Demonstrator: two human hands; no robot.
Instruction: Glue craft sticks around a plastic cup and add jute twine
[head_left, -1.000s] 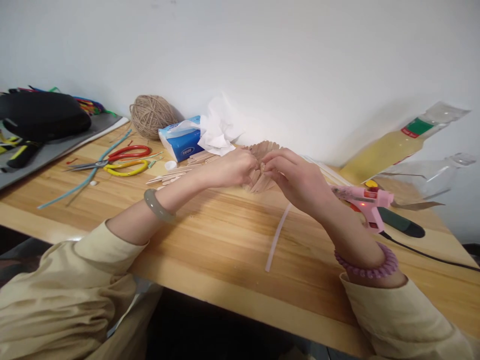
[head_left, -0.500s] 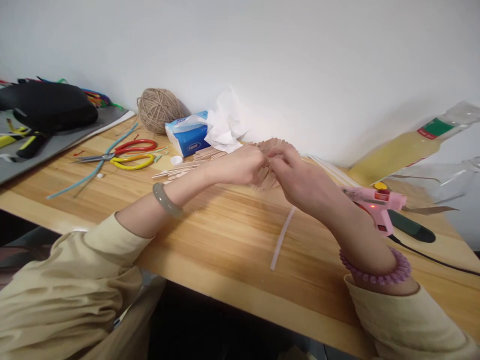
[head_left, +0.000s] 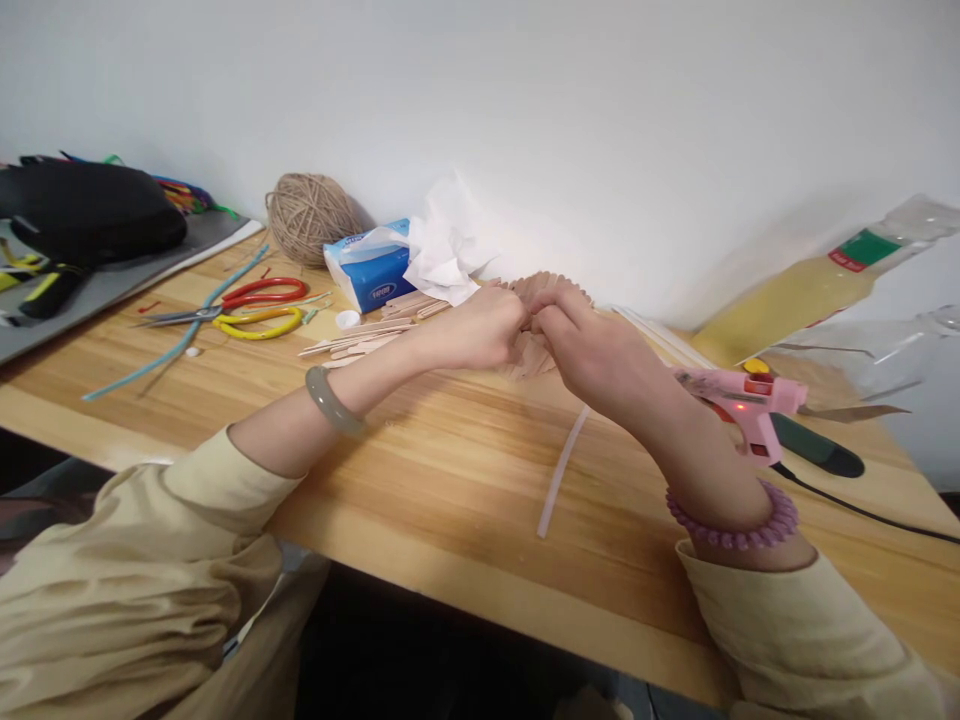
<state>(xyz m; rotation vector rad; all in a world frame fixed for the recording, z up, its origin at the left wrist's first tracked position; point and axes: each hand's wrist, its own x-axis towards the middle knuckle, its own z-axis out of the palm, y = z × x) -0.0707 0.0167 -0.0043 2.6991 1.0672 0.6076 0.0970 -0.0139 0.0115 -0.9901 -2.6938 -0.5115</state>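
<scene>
Craft-stick piece (head_left: 534,357), one in view, is just beyond the two hands, half hidden behind the left hand (head_left: 487,330) and right hand (head_left: 592,345). Fingers curl in and nearly meet before it; what either grip pinches, if anything, I cannot tell. Table (head_left: 442,490) bears one glue gun (head_left: 750,400), one pair of scissors (head_left: 216,313), one twine ball (head_left: 309,220).
</scene>
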